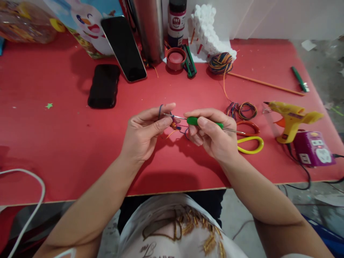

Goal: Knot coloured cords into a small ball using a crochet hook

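Note:
My right hand (212, 132) grips a crochet hook (192, 120) by its green handle, and its thin metal shaft points left. Between the thumb and fingers of my left hand (146, 132) is a small multicoloured crochet piece (175, 125), partly hidden by the thumb. Blue yarn loops over my left index finger. The hook's tip lies at the piece, close to that finger. A loose orange yarn end hangs below the piece. To the right of my right hand lie multicoloured yarn coils (247, 110), with a strand leading up to a yarn ball (220, 63).
Scissors (251, 145) with red and yellow handles lie by my right hand. Farther right are a yellow glue gun (291, 116) and a purple power box (314, 148). A phone (125, 50), a black case (104, 86), a steel flask (150, 30) and a green cutter (190, 62) are behind.

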### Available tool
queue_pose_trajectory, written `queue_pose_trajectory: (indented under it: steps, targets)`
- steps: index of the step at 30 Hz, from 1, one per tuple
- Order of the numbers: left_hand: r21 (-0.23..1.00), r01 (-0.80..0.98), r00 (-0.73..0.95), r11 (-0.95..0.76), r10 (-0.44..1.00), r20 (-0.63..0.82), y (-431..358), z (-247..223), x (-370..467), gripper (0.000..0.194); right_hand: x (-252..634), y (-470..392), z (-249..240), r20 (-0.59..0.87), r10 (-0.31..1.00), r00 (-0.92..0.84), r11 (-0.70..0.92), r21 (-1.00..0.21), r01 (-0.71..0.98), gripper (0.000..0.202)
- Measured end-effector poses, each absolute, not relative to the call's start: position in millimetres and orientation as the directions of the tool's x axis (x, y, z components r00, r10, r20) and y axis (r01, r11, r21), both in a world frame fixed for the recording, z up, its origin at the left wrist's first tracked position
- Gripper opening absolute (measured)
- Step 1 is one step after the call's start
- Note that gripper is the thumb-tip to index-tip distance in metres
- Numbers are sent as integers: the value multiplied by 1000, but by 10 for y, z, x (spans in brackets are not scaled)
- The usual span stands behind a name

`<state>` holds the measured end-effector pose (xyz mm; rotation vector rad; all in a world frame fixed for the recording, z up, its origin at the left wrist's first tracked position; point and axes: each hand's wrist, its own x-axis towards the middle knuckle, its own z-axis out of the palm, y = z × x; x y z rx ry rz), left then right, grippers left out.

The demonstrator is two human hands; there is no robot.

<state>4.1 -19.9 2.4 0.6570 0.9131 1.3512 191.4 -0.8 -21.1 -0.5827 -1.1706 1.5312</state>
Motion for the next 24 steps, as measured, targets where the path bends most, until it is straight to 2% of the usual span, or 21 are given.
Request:
queue_pose_trajectory:
  steps: [6, 10, 13, 19, 24]
  targets:
    - [854, -518, -82, 40, 992, -96, -196, 34, 57, 32, 1903, -13, -226, 244, 921, -305, 90, -892, -442, 20]
    - [871, -491, -113, 10, 991, -75, -207, 27, 71, 36, 1869, -63, -204, 246, 939, -241, 166, -937, -308, 21]
    - [873, -488, -143, -3, 987, -77, -221, 25, 94, 34, 1844, -102, -190, 306, 935, -180, 276, -946, -172, 22]
    - [828, -546, -50, 131, 981, -189, -237, -3, 79, 39, 1810, -140, -217, 558, 798, -228, 586, -807, 75, 33]
    - [760, -622, 27, 188, 975, -220, -208, -23, 24, 39, 1843, -162, -216, 571, 773, -277, 617, -778, 118, 39]
